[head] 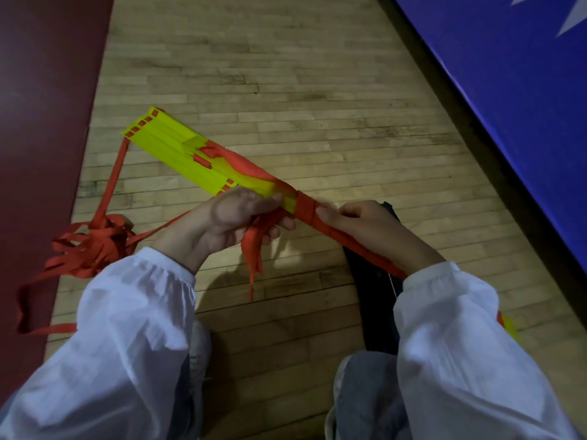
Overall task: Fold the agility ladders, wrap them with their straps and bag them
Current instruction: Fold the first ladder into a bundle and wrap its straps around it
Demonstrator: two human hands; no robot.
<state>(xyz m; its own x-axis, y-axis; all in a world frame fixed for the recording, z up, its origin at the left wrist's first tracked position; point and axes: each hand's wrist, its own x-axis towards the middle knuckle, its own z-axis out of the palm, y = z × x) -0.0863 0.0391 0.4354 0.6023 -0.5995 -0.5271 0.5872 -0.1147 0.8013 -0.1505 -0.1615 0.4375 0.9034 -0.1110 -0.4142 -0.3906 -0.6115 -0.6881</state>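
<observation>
The wrapping step is in hand. The folded agility ladder [178, 154], its yellow rungs stacked flat, is held above the wooden floor [317, 100] by the 2 hands, which sit close together. The left hand [235, 217] grips the stack, with red strap ends dangling below its fingers. The right hand [362, 227], just beside it, pinches the red strap [305, 208] where a band of turns circles the stack. A loose tangle of webbing [92, 246] lies beyond the left wrist. The next move probably calls for more tight turns while the left hand steadies the rungs. The dark bag [374, 287] lies under the right forearm.
</observation>
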